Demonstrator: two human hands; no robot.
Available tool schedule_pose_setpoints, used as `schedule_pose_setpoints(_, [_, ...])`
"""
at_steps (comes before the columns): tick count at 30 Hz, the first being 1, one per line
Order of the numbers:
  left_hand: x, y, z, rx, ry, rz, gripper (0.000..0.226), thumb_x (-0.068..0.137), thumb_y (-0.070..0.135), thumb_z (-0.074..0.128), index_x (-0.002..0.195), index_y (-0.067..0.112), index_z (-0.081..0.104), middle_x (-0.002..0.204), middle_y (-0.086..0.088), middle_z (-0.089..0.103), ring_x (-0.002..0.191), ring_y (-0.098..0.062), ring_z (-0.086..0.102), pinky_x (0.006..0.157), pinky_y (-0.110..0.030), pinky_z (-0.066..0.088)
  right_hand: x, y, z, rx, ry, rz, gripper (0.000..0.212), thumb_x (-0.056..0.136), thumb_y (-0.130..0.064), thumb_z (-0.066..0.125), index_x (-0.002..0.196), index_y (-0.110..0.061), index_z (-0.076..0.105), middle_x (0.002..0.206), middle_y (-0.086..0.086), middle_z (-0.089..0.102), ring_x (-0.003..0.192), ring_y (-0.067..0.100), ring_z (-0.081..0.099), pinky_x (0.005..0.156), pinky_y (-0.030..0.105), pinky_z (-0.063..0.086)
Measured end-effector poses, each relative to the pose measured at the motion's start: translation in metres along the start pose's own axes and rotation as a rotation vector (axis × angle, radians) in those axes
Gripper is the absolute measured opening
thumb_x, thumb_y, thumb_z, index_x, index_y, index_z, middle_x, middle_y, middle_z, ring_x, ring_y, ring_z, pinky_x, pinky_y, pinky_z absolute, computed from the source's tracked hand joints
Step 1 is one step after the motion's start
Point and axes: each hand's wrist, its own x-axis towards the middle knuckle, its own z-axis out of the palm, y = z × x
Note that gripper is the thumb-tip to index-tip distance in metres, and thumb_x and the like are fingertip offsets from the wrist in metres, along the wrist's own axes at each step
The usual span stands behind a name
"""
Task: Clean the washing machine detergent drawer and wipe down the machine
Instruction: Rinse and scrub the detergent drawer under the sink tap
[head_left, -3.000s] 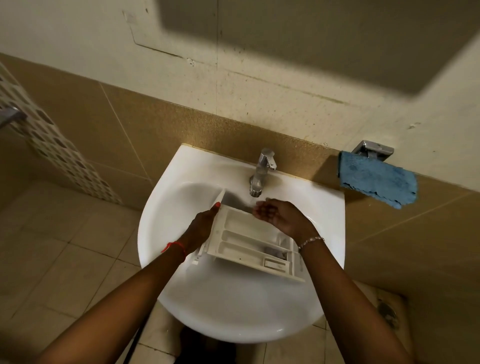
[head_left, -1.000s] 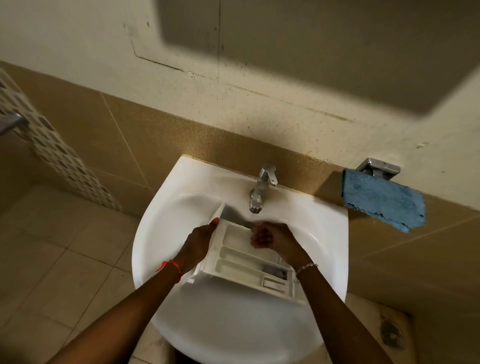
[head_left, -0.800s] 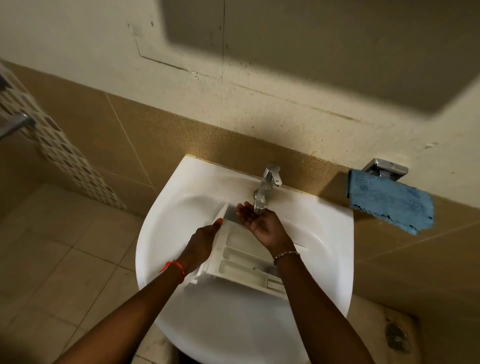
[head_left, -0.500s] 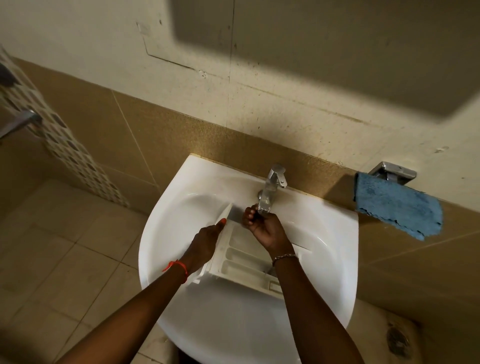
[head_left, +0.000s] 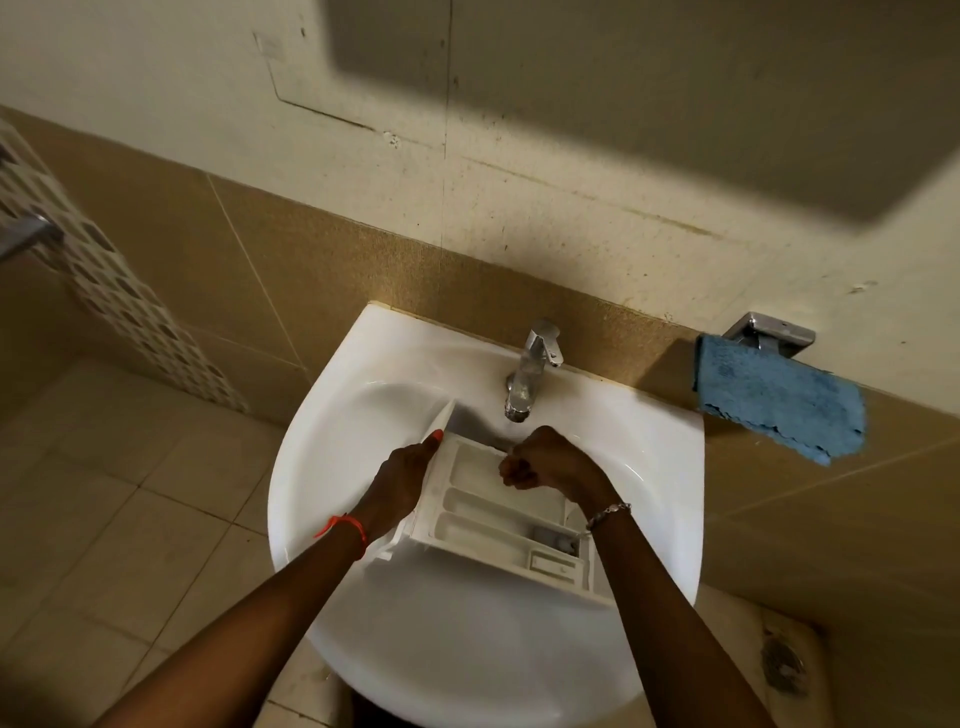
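White plastic drawer (head_left: 493, 514) lies tilted across the sink (head_left: 467, 649) basin, compartments facing up, its far end just below the tap (head_left: 527, 374). Left hand (head_left: 405, 478) grips the drawer's left end panel, fingers wrapped behind it and thumb laid along its edge; a red thread (head_left: 343, 525) circles that wrist. Right hand (head_left: 545, 460) sits over the far compartment, fingers curled together into a fist; contact with the drawer cannot be confirmed. Blue cloth (head_left: 779, 397) hangs from a metal holder (head_left: 769, 335) on the wall, right of the sink, well apart from both hands.
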Motion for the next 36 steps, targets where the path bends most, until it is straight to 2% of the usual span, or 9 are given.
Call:
schedule_pose_setpoints(7, [0.000, 0.001, -0.001, -0.032, -0.003, 0.000, 0.040, 0.094, 0.046, 0.039, 0.088, 0.015, 0.064, 0.100, -0.025, 0.063, 0.096, -0.042, 0.060, 0.091, -0.049, 0.049, 0.009, -0.005, -0.006, 1.045, -0.093, 0.058, 0.027, 0.096, -0.003, 0.034, 0.085, 0.007, 0.057, 0.065, 0.019, 0.068, 0.063, 0.027, 0.067, 0.055, 0.032, 0.058])
schedule_pose_setpoints(10, [-0.001, 0.002, -0.001, -0.018, -0.013, 0.010, 0.046, 0.095, 0.046, 0.038, 0.096, 0.008, 0.064, 0.096, -0.022, 0.064, 0.090, -0.037, 0.061, 0.083, -0.041, 0.052, 0.014, -0.008, 0.005, 1.191, -0.126, 0.024, 0.022, 0.089, 0.005, 0.035, 0.081, 0.005, 0.056, 0.064, 0.018, 0.064, 0.073, 0.025, 0.056, 0.053, 0.028, 0.056])
schedule_pose_setpoints(12, [0.000, 0.001, 0.000, -0.017, -0.016, 0.009, 0.046, 0.096, 0.044, 0.036, 0.099, 0.007, 0.063, 0.089, -0.014, 0.064, 0.083, -0.028, 0.061, 0.073, -0.029, 0.051, 0.016, -0.009, 0.012, 1.194, -0.157, 0.008, 0.016, 0.077, 0.005, 0.038, 0.073, 0.000, 0.053, 0.057, 0.012, 0.057, 0.062, 0.019, 0.052, 0.046, 0.020, 0.049])
schedule_pose_setpoints(15, [0.000, 0.002, 0.000, -0.012, -0.015, 0.013, 0.045, 0.097, 0.043, 0.035, 0.098, 0.008, 0.064, 0.087, -0.012, 0.064, 0.081, -0.025, 0.061, 0.071, -0.026, 0.051, 0.010, -0.002, 0.025, 1.032, -0.235, 0.066, 0.027, 0.079, 0.001, 0.036, 0.059, -0.007, 0.052, 0.051, 0.004, 0.050, 0.044, 0.014, 0.050, 0.043, 0.015, 0.040])
schedule_pose_setpoints(18, [0.000, 0.001, 0.000, -0.014, -0.010, 0.012, 0.045, 0.096, 0.044, 0.036, 0.085, 0.010, 0.063, 0.082, -0.013, 0.062, 0.080, -0.028, 0.060, 0.079, -0.035, 0.050, -0.010, 0.008, 0.043, 0.616, -0.208, 0.032, 0.033, 0.094, -0.004, 0.034, 0.067, -0.006, 0.053, 0.055, 0.007, 0.057, 0.048, 0.016, 0.057, 0.050, 0.022, 0.048])
schedule_pose_setpoints(24, [-0.002, 0.002, 0.000, 0.017, 0.008, 0.025, 0.053, 0.096, 0.046, 0.036, 0.104, 0.001, 0.063, 0.098, -0.025, 0.064, 0.093, -0.040, 0.062, 0.088, -0.045, 0.051, -0.032, 0.021, 0.073, -0.033, 0.149, -0.333, 0.033, 0.094, -0.006, 0.044, 0.071, 0.001, 0.066, 0.070, 0.011, 0.064, 0.058, 0.005, 0.059, 0.065, 0.014, 0.047])
schedule_pose_setpoints(28, [-0.002, 0.003, 0.001, 0.020, 0.007, 0.017, 0.047, 0.095, 0.046, 0.036, 0.089, 0.007, 0.061, 0.076, -0.015, 0.059, 0.070, -0.027, 0.057, 0.066, -0.032, 0.051, -0.038, 0.035, 0.073, -0.288, 0.136, -0.377, 0.033, 0.096, -0.021, 0.049, 0.079, -0.001, 0.069, 0.080, 0.013, 0.068, 0.069, 0.011, 0.060, 0.069, 0.018, 0.044])
schedule_pose_setpoints(31, [-0.003, 0.004, 0.001, 0.063, 0.010, 0.011, 0.051, 0.095, 0.048, 0.036, 0.083, 0.006, 0.062, 0.067, -0.011, 0.053, 0.061, -0.021, 0.051, 0.058, -0.026, 0.043, -0.043, 0.054, 0.067, -0.487, 0.110, -0.378, 0.033, 0.098, -0.028, 0.044, 0.110, -0.007, 0.066, 0.109, 0.013, 0.066, 0.100, 0.024, 0.062, 0.084, 0.025, 0.044])
schedule_pose_setpoints(36, [-0.003, 0.003, -0.002, 0.028, -0.024, 0.035, 0.052, 0.096, 0.046, 0.035, 0.104, 0.002, 0.062, 0.088, -0.016, 0.061, 0.082, -0.031, 0.059, 0.078, -0.037, 0.050, -0.054, 0.072, 0.034, -0.771, 0.189, -0.215, 0.057, 0.090, -0.061, 0.027, 0.081, -0.015, 0.060, 0.072, -0.001, 0.050, 0.081, 0.022, 0.059, 0.063, 0.026, 0.036])
